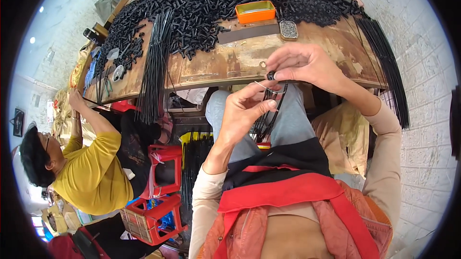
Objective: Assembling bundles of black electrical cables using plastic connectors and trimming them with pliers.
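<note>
My right hand (302, 69) pinches a small black ring-like part (271, 75) between thumb and fingers, just over the table's front edge. Lower and to the left, my left hand (246, 110) curls with its thumb toward its fingers. Thin black rods (262, 123) run down from it between my knees, apparently held there. A thin pale wire or strip (269, 89) curves between the two hands; which hand grips it I cannot tell. Beyond them, the worn wooden table (206, 69) carries a wide heap of short black tubular parts (192, 16).
An orange box (255, 16), a tin of small metal pieces (288, 30) and a flat dark strip (247, 34) lie ahead. Bundles of long black rods hang over the edge at left (156, 67) and right (386, 67). At left, a co-worker in yellow (96, 172) sits near red stools (165, 163).
</note>
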Demonstrator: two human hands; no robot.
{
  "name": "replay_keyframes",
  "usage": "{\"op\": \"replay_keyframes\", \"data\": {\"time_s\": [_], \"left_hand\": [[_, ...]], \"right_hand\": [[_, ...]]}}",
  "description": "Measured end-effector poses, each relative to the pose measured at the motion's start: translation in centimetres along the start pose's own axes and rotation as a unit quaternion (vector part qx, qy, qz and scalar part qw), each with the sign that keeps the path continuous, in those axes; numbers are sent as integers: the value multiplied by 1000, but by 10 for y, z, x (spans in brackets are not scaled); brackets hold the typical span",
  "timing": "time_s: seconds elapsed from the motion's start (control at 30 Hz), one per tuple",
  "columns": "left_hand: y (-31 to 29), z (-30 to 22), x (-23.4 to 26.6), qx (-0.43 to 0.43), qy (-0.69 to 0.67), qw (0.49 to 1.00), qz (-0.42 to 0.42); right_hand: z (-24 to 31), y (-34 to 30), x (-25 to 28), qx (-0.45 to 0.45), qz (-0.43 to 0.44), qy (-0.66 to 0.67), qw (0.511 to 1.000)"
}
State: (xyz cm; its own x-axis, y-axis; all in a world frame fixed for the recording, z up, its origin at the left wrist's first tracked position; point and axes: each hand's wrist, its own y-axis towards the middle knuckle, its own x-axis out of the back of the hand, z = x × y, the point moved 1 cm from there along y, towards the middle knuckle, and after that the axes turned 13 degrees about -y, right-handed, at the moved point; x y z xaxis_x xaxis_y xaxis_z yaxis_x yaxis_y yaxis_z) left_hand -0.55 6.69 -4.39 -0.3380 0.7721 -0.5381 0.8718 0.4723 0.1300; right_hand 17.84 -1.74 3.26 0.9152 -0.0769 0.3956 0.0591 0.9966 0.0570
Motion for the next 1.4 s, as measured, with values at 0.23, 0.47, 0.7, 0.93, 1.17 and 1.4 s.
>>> {"op": "replay_keyframes", "data": {"time_s": [0.23, 0.47, 0.7, 0.93, 1.17, 1.4], "left_hand": [[-10, -2, -18, -4, -15, 1000, 23], [-10, 4, -20, -14, -4, 1000, 8], [-10, 0, -25, -9, 15, 1000, -13], [-11, 0, -32, -30, 14, 998, -56], [-12, 13, -46, -71, 45, 992, -99], [-11, 15, -42, -39, -20, 995, -88]], "right_hand": [[-7, -21, 3, 23, 8, 50, 998], [-1, -31, 5, 70, 18, -12, 997], [0, -31, 8, 126, 25, -86, 988], [-4, -30, 3, 123, 6, -50, 991], [-18, -32, -4, 231, -90, -110, 962], [-15, -40, 9, 255, -45, -46, 965]]}}
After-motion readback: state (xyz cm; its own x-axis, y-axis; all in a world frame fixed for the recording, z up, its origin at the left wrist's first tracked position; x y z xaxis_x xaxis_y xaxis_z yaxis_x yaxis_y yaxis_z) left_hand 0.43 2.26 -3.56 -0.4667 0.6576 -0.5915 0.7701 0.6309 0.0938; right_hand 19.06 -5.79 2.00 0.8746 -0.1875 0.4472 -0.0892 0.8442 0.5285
